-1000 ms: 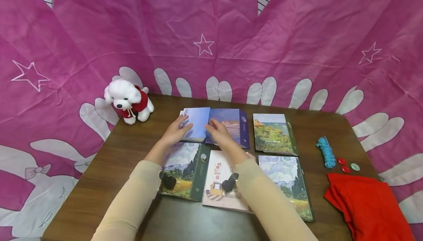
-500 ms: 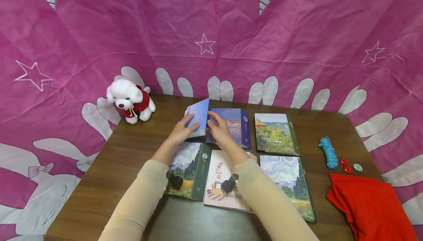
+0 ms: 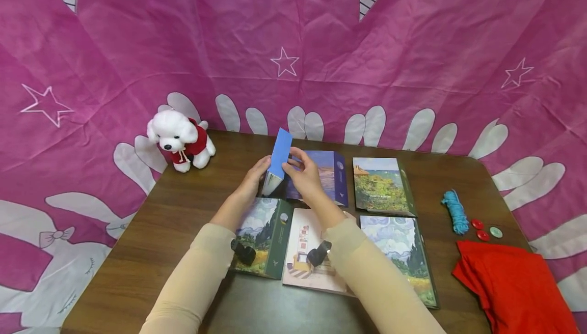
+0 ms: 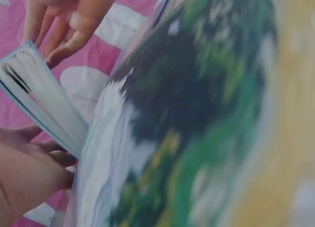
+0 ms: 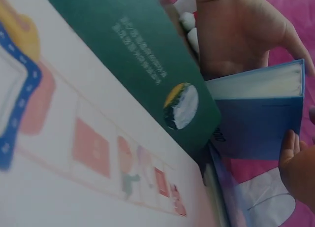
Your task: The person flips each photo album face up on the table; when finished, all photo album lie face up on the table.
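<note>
Hands (image 3: 250, 181) (image 3: 307, 176) hold a tilted blue album (image 3: 281, 154) between them — both partly curled.

Both arms reach forward, the left forearm (image 3: 192, 283) and right forearm (image 3: 371, 273) sleeved in cream and slanting inward behind the fingers. The bare left wrist (image 3: 228, 213) and right wrist (image 3: 331, 215) lie between the cuffs and the hands. I see the left hand (image 3: 252, 178) turned palm-inward, its fingers (image 4: 58, 157) long and gently bent, side by side. Opposite those fingertips is the right hand (image 3: 307, 176), its fingers (image 4: 76, 42) loosely bowed, its thumb a little nearer the body than the index finger.
</note>
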The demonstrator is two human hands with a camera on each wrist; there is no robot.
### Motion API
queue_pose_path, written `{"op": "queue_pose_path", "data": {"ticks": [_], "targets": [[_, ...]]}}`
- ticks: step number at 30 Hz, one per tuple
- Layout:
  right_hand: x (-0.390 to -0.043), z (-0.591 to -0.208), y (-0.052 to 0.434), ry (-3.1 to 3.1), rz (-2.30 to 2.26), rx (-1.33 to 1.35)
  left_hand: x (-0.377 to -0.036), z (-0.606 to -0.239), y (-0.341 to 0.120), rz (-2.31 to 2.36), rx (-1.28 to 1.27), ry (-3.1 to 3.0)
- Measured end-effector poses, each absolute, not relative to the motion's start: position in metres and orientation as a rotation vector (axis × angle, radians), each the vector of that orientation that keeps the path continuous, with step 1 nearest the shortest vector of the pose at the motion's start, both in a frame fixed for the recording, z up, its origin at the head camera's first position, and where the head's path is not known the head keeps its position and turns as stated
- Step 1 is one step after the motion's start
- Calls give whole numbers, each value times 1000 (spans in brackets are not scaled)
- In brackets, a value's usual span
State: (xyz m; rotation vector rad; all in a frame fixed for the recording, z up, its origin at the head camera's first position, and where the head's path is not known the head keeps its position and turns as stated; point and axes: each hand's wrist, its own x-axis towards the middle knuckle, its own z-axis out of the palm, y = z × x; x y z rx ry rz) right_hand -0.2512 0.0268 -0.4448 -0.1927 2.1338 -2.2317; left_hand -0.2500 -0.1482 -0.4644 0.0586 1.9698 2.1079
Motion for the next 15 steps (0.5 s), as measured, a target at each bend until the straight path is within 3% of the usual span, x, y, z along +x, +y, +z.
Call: {"op": "queue_pose_path", "data": {"ticks": [15], "targets": [[-255,-468,19,2215,-1834,-278,-249,-462,-166,2381,-206,1826]]}}
